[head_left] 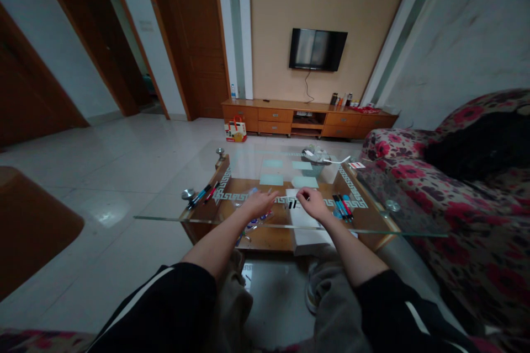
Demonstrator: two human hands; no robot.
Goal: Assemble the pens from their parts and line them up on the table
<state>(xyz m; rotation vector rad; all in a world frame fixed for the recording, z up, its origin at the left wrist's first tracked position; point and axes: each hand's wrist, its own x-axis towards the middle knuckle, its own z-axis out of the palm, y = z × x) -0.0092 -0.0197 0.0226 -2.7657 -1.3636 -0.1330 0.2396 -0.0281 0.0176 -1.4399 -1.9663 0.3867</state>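
Sits at the low, clear-glass surface with a white key-pattern border (161, 219), both forearms stretched over the near edge, probably to bring both hands over the middle. Holds the bare left hand (263, 202) palm down, fingers loosely extended and pointing toward the other hand; shows nothing plainly in grasp, but cannot tell about anything small tucked under the fingers. Curls the bare right hand (312, 202) inward, fingers bent toward the thumb as if for a light pinch; cannot tell about anything held there.

Has two short, black, stick-shaped pieces (292, 204) between the hands, just beside the right fingertips, side by side and seemingly on the glass, in a spot handy for either hand. Groups slim black, blue and red pens (343, 207) to the right of the right hand, roughly parallel, likely for easy sorting by eye and for room around the fingers. Sets more slim blue, black and red pens (201, 195) near the left edge, well apart from the left hand, perhaps for the same reason.

Shows, through the glass, a white rectangular box (308, 241) on the brown wooden lower shelf (269, 240), apparently stored out of the way.
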